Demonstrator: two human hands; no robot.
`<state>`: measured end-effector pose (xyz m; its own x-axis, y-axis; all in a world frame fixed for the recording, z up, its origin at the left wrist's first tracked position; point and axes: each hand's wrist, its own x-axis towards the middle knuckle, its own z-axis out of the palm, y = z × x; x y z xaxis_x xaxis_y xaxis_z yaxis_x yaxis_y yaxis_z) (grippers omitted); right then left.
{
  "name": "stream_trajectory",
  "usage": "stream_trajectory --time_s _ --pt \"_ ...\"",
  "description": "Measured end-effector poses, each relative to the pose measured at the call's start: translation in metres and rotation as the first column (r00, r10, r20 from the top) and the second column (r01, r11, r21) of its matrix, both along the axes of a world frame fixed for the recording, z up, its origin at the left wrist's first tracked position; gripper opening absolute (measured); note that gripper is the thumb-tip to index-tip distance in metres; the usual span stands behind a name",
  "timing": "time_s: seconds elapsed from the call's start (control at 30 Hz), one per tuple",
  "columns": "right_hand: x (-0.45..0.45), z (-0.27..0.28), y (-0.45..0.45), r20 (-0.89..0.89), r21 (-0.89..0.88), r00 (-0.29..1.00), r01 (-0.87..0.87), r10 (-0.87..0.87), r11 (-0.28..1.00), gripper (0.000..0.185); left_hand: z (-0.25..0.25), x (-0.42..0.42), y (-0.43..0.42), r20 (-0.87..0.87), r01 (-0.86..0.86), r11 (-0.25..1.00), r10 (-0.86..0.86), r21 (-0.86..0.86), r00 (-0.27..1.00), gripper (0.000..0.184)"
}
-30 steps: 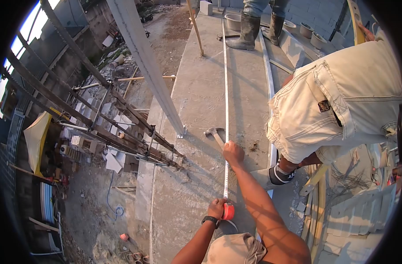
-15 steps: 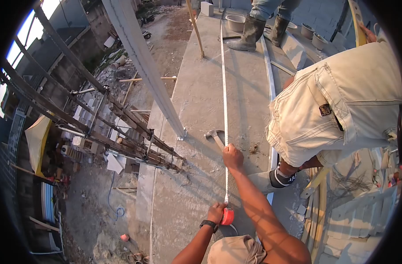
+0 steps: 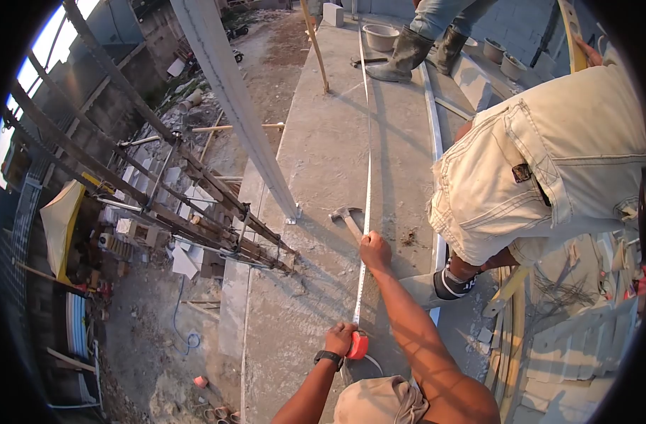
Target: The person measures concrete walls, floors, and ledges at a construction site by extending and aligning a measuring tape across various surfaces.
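My left hand (image 3: pixel 341 339), with a dark watch on its wrist, is closed around a red tape measure (image 3: pixel 359 344) low in the head view. The white tape blade (image 3: pixel 368 155) runs from it up along the concrete slab (image 3: pixel 323 155), slightly bent near my right hand. My right hand (image 3: pixel 375 250) is closed around the handle of a claw hammer (image 3: pixel 348 219), beside the blade. Fingers hide most of the handle. Whether that hand also pinches the blade is unclear.
A co-worker in pale shorts (image 3: pixel 535 162) bends close at the right. Another person's boots (image 3: pixel 401 55) stand at the far end near a basin (image 3: pixel 381 37). A metal post (image 3: pixel 238 106) and scaffold poles (image 3: pixel 196 166) rise along the left edge, above a rubble-strewn yard (image 3: pixel 150 353).
My left hand and the tape measure have shifted slightly left. The blade has gone from straight to bent, its far part now farther right. My right hand and the hammer have barely moved.
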<state>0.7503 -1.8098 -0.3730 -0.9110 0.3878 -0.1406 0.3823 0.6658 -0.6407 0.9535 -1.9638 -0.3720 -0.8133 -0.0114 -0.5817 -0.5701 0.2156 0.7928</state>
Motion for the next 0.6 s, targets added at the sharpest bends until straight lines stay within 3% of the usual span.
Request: stream_trajectory --time_s 0.1,0.17,0.3,0.4,0.47,0.6 --pt "-0.001 -0.014 0.004 -0.091 0.016 0.994 0.064 -0.062 0.998 0.029 -0.020 0.002 0.005 0.053 0.047 0.995 -0.042 -0.083 0.998 0.032" --pt "0.001 -0.021 0.009 -0.175 0.015 0.981 0.090 -0.086 0.996 0.029 -0.025 0.004 0.009 -0.097 0.084 0.987 -0.097 -0.138 0.990 0.032" --pt "0.007 -0.008 0.013 -0.146 0.018 0.987 0.065 -0.062 0.998 0.028 -0.037 0.008 0.016 0.002 0.053 0.998 -0.053 -0.028 0.999 0.032" --pt "0.004 -0.002 0.014 -0.117 0.026 0.993 0.035 -0.031 0.999 0.028 -0.041 0.007 0.017 -0.014 0.028 0.999 -0.028 -0.019 1.000 0.032" --pt "0.002 0.007 0.012 -0.233 -0.066 0.970 0.055 -0.069 0.996 0.030 -0.027 0.006 0.017 -0.103 -0.040 0.999 0.043 0.028 0.994 0.031" --pt "-0.015 -0.014 0.020 -0.167 -0.028 0.984 0.056 -0.060 0.998 0.032 -0.030 -0.005 0.019 -0.131 -0.044 0.998 0.037 -0.052 0.991 0.030"
